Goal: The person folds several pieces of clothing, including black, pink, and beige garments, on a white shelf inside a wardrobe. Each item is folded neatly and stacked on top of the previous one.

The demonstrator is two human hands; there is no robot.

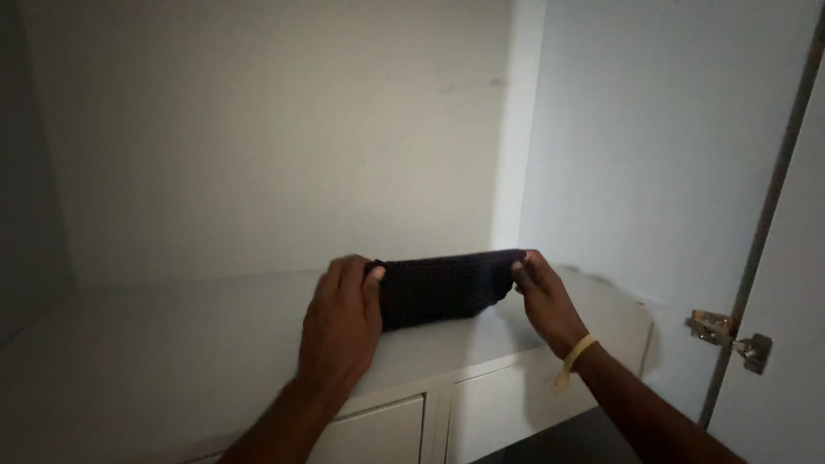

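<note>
Left hand clasping the left end of a dark folded knitted cloth bundle, lying on the white wardrobe shelf near its front edge. Right hand pinching the bundle's right end. Possibly slipping forward off that edge, or unfolding, with grip loosening unevenly. Metal door hinge sitting right of the bundle.

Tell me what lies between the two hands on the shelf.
In the head view, a dark folded cloth spans the gap between the left hand and right hand, each gripping one end. It rests on the white shelf.
</note>
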